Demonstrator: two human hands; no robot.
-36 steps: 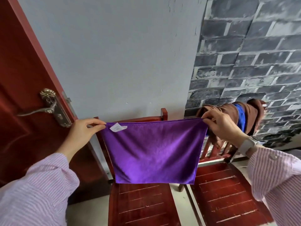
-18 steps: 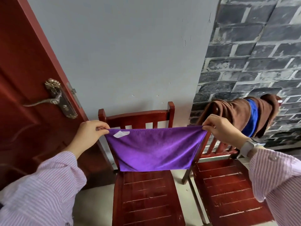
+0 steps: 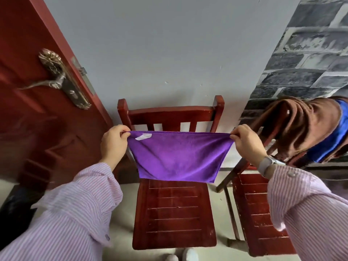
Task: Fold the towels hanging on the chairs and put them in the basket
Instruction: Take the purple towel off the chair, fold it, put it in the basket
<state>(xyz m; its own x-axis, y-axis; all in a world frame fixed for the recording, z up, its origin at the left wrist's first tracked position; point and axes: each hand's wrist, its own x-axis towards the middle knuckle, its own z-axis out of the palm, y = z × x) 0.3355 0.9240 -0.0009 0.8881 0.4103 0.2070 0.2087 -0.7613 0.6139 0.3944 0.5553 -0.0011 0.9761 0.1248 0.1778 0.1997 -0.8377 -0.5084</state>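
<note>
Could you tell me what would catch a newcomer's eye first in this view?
The bright purple towel dominates the centre, stretched taut between the left hand and the right hand, each pinching a top corner in front of the red wooden chair. To the right, a brown towel and a blue towel hang over a second chair's back. On the left, an ornate brass door handle stands out on the red door.

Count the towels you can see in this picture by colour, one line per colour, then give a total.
Purple: 1, the purple towel held up by the left hand and right hand.
Brown: 1, the brown towel draped on the right chair.
Blue: 1, the blue towel tucked within the brown one.
Total: 3
</note>
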